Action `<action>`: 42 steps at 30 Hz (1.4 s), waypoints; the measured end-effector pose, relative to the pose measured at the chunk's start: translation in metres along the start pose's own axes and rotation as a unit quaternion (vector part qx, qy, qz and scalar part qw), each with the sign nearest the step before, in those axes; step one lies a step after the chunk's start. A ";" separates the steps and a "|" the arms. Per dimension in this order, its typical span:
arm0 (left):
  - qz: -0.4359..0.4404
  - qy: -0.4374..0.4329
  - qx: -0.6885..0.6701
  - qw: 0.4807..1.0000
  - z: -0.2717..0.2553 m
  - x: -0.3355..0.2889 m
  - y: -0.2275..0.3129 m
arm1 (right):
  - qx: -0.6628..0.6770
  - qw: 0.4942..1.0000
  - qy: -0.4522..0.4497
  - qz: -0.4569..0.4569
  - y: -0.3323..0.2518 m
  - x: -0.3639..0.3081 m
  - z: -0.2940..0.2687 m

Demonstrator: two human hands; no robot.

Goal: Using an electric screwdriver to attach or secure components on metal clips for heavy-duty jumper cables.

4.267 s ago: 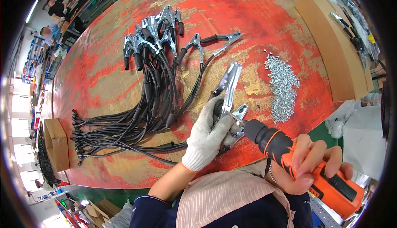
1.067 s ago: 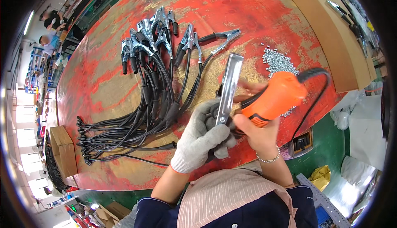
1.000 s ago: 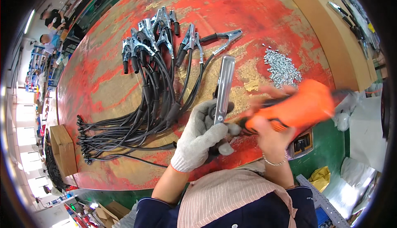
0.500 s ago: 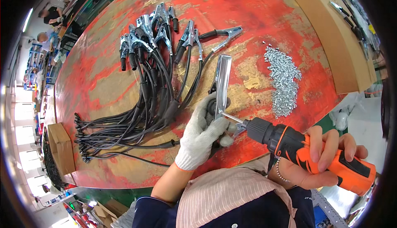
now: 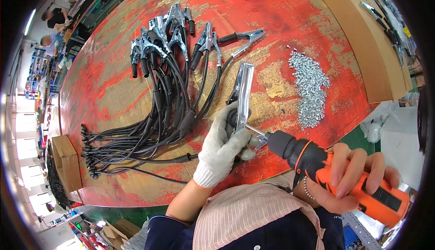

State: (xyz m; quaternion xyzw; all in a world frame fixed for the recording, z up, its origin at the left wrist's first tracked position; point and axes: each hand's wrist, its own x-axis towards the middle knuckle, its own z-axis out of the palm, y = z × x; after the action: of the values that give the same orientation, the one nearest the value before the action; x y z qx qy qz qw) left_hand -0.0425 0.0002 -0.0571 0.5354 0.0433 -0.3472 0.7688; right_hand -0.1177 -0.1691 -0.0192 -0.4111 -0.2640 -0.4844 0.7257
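My left hand point(image 5: 219, 148), in a white knit glove, is closed around a silver spring clamp point(image 5: 245, 91) whose long metal jaw points away from me. A black cable point(image 5: 158, 160) runs leftward from under the glove. Bare-fingered, my right hand point(image 5: 351, 173) wraps the handle of an orange and black cordless screwdriver point(image 5: 312, 159). Its thin bit point(image 5: 254, 129) meets the clamp's near end beside my gloved fingers. Any screw at the tip is too small to make out.
Black cables point(image 5: 154, 127) with silver clamps point(image 5: 174, 32) lie bunched on the red, worn table point(image 5: 108, 91). A pile of small screws point(image 5: 310, 91) lies to the right. Cardboard boxes stand at the right edge point(image 5: 362, 37) and left edge point(image 5: 68, 161). Two people point(image 5: 55, 19) are far left.
The screwdriver's rear has dropped slightly, and my right hand has shifted a little left and down with it. The clamp has tilted slightly in my left hand.
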 end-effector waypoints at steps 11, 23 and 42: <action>-0.022 0.005 0.048 0.999 0.004 -0.001 -0.010 | 0.000 0.997 -0.068 0.042 0.012 0.009 0.004; 0.038 0.008 0.237 0.971 -0.007 0.008 -0.017 | 0.013 0.999 0.016 0.027 0.012 0.012 0.005; 0.505 0.057 0.722 0.469 -0.002 0.001 0.068 | -0.055 0.840 0.271 0.468 0.071 -0.050 0.001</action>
State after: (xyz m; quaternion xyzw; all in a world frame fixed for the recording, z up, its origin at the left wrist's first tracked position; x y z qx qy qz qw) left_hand -0.0018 0.0140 -0.0038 0.8477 -0.4574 0.2247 0.1472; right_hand -0.0715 -0.1304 -0.0822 -0.3776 0.1940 -0.1932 0.8846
